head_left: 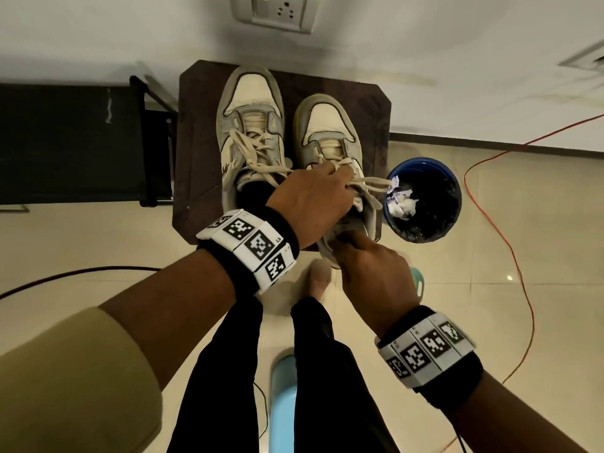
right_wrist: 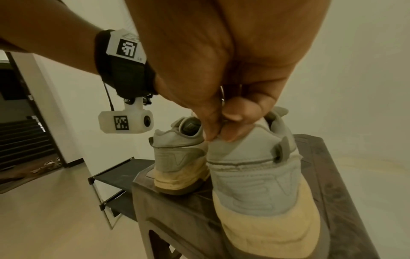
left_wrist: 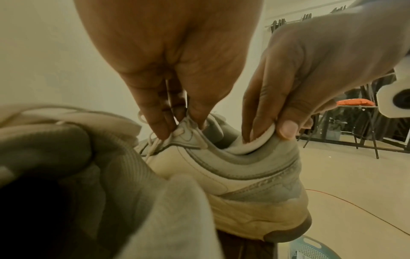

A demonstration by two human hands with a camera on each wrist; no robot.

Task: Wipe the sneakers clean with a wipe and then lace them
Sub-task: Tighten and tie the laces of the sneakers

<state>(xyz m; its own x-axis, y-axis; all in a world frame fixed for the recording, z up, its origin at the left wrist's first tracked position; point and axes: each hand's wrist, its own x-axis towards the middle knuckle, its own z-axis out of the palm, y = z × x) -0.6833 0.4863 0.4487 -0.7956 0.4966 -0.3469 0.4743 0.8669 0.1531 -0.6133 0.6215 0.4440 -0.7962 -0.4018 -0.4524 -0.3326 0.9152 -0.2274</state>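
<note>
As left hand [head_left: 313, 194] pinches lace (seemingly) | right hand [head_left: 372, 269] pinches sneaker [right_wrist: 255, 175] heel

A dark brown stool [head_left: 366, 99] is standing against the pale wall [head_left: 425, 44], under a white wall socket [head_left: 274, 9]. Just beside the stool, a blue bin [head_left: 456, 197] with a black liner is sitting on the tiled floor [head_left: 555, 223], holding crumpled white tissue [head_left: 402, 204]. An orange cable [head_left: 503, 152] is trailing across the floor past the bin. A black rack [head_left: 153, 138] is standing on the stool's other side. A light blue basket [head_left: 282, 397] is lying nearer the camera.
</note>
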